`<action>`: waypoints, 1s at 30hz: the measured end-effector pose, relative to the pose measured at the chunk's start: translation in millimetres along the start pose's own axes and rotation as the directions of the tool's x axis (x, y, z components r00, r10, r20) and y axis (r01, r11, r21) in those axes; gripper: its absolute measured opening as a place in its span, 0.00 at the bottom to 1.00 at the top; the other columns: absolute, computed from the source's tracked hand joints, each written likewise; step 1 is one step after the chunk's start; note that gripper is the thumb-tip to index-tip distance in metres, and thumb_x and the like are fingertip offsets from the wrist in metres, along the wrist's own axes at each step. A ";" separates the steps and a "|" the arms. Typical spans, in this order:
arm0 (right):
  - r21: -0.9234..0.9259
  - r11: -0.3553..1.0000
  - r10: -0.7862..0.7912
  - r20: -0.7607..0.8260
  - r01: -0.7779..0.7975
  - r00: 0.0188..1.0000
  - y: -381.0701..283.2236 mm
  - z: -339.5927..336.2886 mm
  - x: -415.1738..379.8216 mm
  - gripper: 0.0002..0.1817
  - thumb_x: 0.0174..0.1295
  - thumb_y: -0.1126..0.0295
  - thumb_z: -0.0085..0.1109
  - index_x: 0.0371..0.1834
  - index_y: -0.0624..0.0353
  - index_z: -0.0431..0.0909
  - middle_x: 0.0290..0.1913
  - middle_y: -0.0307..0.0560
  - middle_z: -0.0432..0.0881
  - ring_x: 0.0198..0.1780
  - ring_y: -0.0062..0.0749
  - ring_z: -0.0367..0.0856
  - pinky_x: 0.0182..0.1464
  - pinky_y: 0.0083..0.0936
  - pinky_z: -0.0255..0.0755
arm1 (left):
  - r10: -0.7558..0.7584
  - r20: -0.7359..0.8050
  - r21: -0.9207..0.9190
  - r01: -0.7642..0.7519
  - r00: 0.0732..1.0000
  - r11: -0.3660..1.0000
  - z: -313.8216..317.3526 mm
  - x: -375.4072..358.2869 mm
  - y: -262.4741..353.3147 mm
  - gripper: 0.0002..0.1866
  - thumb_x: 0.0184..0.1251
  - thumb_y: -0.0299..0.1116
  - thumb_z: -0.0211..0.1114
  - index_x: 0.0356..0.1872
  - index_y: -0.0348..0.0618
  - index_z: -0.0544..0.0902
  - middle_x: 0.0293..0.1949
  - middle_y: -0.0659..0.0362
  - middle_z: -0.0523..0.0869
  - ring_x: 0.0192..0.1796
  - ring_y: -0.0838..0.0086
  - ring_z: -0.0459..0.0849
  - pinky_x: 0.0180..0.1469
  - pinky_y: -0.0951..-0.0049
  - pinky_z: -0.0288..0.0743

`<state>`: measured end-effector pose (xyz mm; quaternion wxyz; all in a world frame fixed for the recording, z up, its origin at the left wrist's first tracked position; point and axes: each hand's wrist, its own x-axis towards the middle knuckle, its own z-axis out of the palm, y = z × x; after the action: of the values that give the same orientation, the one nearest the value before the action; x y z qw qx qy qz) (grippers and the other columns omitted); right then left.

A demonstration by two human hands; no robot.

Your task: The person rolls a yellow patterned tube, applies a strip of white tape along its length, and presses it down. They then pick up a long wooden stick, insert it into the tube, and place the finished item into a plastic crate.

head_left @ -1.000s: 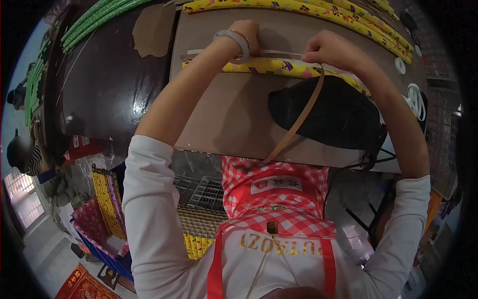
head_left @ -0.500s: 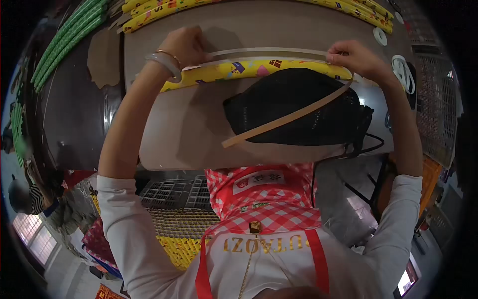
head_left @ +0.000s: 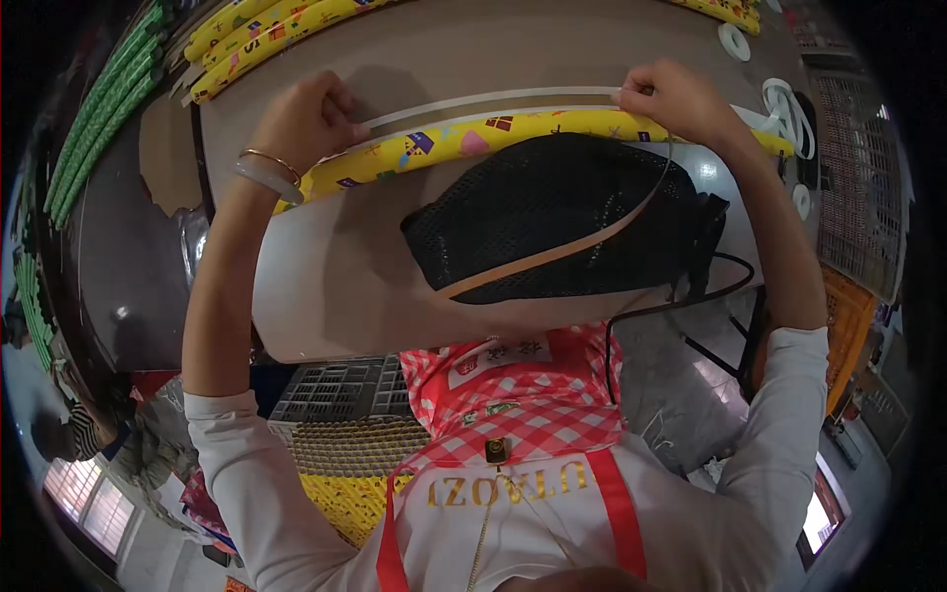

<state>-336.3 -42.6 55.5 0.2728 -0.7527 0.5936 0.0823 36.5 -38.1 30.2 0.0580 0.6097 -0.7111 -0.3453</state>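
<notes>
A yellow patterned paper roll (head_left: 473, 138) lies across the table in front of me. A narrow white strip (head_left: 493, 96) runs along its far side, between my two hands. My left hand (head_left: 314, 116) is closed at the strip's left end, thumb and fingers pinched by the roll. My right hand (head_left: 676, 102) pinches the strip's other end, and the roll's end shows past that wrist. From under the right hand a thin tan strip (head_left: 552, 253) curves down over a black mesh item (head_left: 533, 207), which lies against the roll's near side.
More yellow rolls (head_left: 281, 39) lie at the far left, with green rolls (head_left: 109, 109) beyond them. White tape rings (head_left: 734, 41) and a white coil (head_left: 789, 116) sit at the right. A black cord (head_left: 730, 266) hangs by the table's front edge.
The view has shifted slightly. More of the roll now shows to the right of my right hand. The tan strip's curve has changed over the black mesh. Both hands keep their pinch.
</notes>
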 end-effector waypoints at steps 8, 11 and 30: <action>-0.082 0.996 0.032 -0.036 -0.035 0.999 -3.2 3.0 8.8 0.14 0.55 0.61 0.56 0.28 0.63 0.80 0.22 0.46 0.78 0.24 0.28 0.75 0.30 0.26 0.68 | 0.001 0.001 -0.069 -0.001 1.000 0.998 -2.2 -3.7 3.8 0.16 0.43 0.31 0.75 0.30 0.37 0.77 0.22 0.58 0.81 0.25 0.73 0.82 0.29 0.73 0.74; -0.138 0.989 0.045 -0.026 -0.048 0.999 -4.1 2.8 10.8 0.14 0.54 0.61 0.55 0.29 0.63 0.81 0.21 0.46 0.78 0.23 0.28 0.75 0.30 0.26 0.68 | 0.002 -0.041 -0.038 -0.003 0.999 0.999 0.0 -6.0 6.2 0.16 0.42 0.32 0.75 0.30 0.37 0.77 0.22 0.58 0.81 0.26 0.72 0.82 0.30 0.73 0.75; -0.306 0.921 -0.283 -0.104 0.240 0.954 -66.4 -10.6 21.3 0.10 0.50 0.61 0.63 0.29 0.53 0.74 0.34 0.42 0.75 0.41 0.32 0.76 0.45 0.35 0.66 | 0.036 -0.040 -0.016 -0.037 0.999 0.999 0.2 -5.1 6.9 0.13 0.48 0.28 0.72 0.30 0.37 0.76 0.20 0.59 0.81 0.22 0.77 0.81 0.24 0.77 0.73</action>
<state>-270.1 -56.4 75.6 0.1241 -0.8610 0.4874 0.0759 32.0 -33.3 35.7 0.0833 0.6029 -0.7178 -0.3381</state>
